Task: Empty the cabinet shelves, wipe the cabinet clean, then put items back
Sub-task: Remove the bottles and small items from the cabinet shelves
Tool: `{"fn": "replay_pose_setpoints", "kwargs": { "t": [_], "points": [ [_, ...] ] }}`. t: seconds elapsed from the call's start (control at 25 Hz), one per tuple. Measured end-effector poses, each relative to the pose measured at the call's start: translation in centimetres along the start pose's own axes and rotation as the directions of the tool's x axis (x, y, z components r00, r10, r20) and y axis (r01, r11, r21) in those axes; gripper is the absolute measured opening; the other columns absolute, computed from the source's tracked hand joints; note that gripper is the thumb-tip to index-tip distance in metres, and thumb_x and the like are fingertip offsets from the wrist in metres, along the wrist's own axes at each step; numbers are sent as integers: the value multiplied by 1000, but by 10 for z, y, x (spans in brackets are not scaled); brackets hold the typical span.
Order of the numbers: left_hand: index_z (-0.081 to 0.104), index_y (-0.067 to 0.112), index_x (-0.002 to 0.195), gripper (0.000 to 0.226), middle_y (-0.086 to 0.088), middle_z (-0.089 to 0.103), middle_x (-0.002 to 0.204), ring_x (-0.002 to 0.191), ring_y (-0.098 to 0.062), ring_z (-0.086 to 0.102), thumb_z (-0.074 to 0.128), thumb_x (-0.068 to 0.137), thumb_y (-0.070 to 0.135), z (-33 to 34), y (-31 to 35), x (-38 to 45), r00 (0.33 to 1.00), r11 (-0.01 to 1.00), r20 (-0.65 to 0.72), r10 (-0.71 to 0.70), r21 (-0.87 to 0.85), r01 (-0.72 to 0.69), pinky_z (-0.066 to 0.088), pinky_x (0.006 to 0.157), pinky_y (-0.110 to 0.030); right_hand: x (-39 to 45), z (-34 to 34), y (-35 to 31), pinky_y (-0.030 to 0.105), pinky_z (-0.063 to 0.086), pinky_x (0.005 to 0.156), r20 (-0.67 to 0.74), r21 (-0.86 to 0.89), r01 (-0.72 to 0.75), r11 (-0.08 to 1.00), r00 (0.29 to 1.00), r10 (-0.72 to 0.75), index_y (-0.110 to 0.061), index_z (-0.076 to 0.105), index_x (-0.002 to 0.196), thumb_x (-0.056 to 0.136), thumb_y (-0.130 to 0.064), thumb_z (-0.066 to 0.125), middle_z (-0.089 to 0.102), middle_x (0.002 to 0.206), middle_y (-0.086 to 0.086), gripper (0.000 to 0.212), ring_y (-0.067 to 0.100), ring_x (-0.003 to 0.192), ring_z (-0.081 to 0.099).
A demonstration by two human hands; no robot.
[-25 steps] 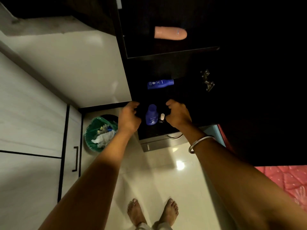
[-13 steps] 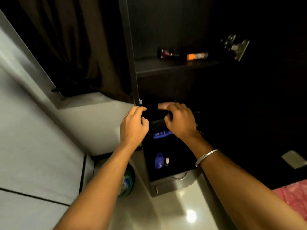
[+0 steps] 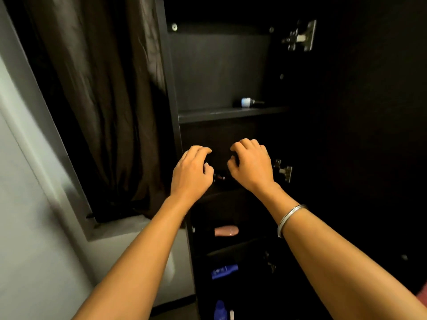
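A: How were the hands held at mid-frame?

B: The left hand [image 3: 191, 172] and the right hand [image 3: 250, 165] were raised side by side before a dark shelf of the cabinet [image 3: 221, 72], fingers loosely curled and spread. Nothing was seen to be gripped by either; a small dark item [image 3: 219, 177] was glimpsed between them, but what it was could not be told

A: And where were the things to be dealt with?

B: A small white-capped object [image 3: 250, 102] was left lying on the shelf above. Lower in the frame a pink tube [image 3: 226, 230] was laid on its side, a blue tube [image 3: 224, 271] below it, and a blue bottle [image 3: 219, 310] at the bottom edge.

A: Why that posture?

B: It was judged that the mid shelf was being reached into, the hands being kept free for whatever lay there. A metal bangle [image 3: 290, 218] was worn on the right wrist
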State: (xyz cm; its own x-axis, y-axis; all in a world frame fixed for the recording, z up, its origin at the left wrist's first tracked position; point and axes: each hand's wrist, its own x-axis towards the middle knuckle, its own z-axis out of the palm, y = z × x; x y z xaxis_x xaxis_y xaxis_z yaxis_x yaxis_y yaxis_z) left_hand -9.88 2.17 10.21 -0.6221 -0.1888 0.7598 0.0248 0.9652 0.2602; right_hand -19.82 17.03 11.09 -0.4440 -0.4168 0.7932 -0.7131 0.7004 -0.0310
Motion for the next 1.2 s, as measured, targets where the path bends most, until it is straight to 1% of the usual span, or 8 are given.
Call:
{"fn": "replay_pose_setpoints", "kwargs": {
  "t": [0.2,0.36,0.48,0.64,0.76,0.92,1.08,1.2],
  "points": [
    [61,17,125,35,4,58,125,117,-14,54,59,90,15,-11,39,70,994,999,-105,32,-16,-33,50,90,-28,76,-30,35,34,47,80,-208,27,-56,998,976,60,-13,60,115,86,-24,64,60,112,5,31,24,101,55],
    [62,18,124,33,5,55,126,117,-11,53,60,91,18,-11,53,98,991,999,-132,-23,-31,19,41,84,-22,137,-26,63,44,46,90,62,50,-281,958,958,278,-10,54,118,94,-39,59,60,122,12,37,34,116,52],
    [62,19,123,31,7,52,127,114,-9,52,60,92,21,-8,50,99,990,997,-125,-73,-32,69,40,83,-20,163,-8,76,38,49,81,348,92,-432,897,858,378,-10,61,109,92,-51,59,66,111,16,44,38,105,61],
    [64,20,118,27,7,54,122,110,-9,54,61,91,19,-4,40,91,987,989,-105,-123,-91,114,47,88,-25,161,-3,73,33,51,70,327,223,-416,881,884,335,-8,68,98,87,-47,68,69,99,15,40,36,91,65],
    [65,21,118,28,7,58,116,100,-7,59,62,90,18,4,41,84,986,968,-89,-144,-217,122,51,86,-25,127,-21,54,28,51,72,240,372,-370,852,924,297,-18,73,106,91,-36,65,71,99,4,25,21,91,66],
    [58,25,129,42,9,64,100,74,-2,63,66,88,14,30,41,54,969,853,42,-243,-467,234,50,69,-10,58,-36,31,11,35,57,172,468,-372,802,928,330,-23,74,100,89,-36,68,61,80,-14,18,1,70,55],
    [56,27,131,45,9,63,103,74,-2,65,65,89,15,64,16,-3,934,821,227,-275,-451,351,52,65,-13,-5,3,14,13,36,53,311,370,-471,801,875,370,-23,72,101,89,-36,69,59,78,-15,18,0,68,55],
    [66,27,114,26,8,65,98,74,-3,64,66,90,17,89,-4,-49,885,807,368,-285,-406,429,49,61,-11,-54,43,10,18,41,55,452,308,-575,758,789,416,-22,73,101,86,-38,71,66,83,-7,22,4,71,58]
  ]
}}
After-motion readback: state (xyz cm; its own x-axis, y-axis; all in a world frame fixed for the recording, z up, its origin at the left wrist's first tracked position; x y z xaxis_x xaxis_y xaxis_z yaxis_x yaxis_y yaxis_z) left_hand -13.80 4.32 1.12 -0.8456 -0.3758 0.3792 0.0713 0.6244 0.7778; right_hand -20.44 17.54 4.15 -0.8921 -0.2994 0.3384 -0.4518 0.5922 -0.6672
